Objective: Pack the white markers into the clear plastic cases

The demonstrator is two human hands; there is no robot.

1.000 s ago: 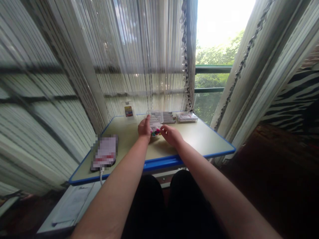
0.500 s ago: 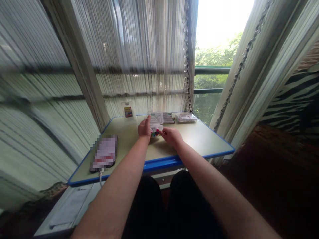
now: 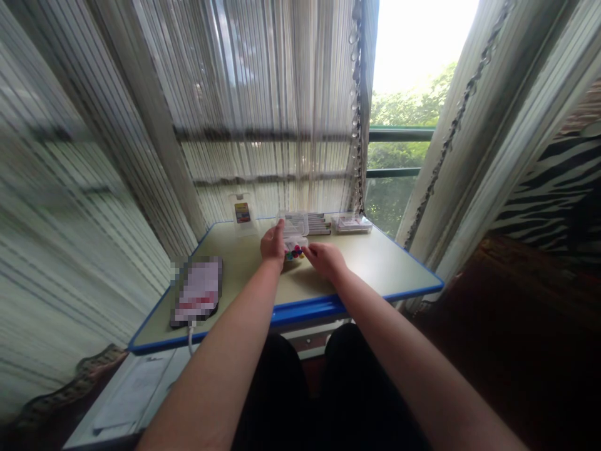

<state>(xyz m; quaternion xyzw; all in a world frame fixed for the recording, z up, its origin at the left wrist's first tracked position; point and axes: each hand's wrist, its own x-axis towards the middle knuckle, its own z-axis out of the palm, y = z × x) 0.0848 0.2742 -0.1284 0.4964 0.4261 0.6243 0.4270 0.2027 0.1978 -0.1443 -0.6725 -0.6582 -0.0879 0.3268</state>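
A small clear plastic case [image 3: 295, 241] with coloured marker caps [image 3: 295, 254] showing at its near end lies on the desk [image 3: 375, 263]. My left hand [image 3: 273, 244] is curled around the case's left side, fingers on its top. My right hand [image 3: 326, 258] has its fingers pinched at the coloured caps on the case's right. What the right fingers hold is too small to make out.
A phone [image 3: 197, 291] with a white cable lies at the desk's left front. At the back edge stand a small clear bottle [image 3: 242, 213], a row of markers [image 3: 319, 222] and a flat clear box [image 3: 351, 221]. Striped curtains hang behind and on both sides.
My right hand has closed in on the case's coloured end. The left hand stays on the case. The camera has shifted slightly.
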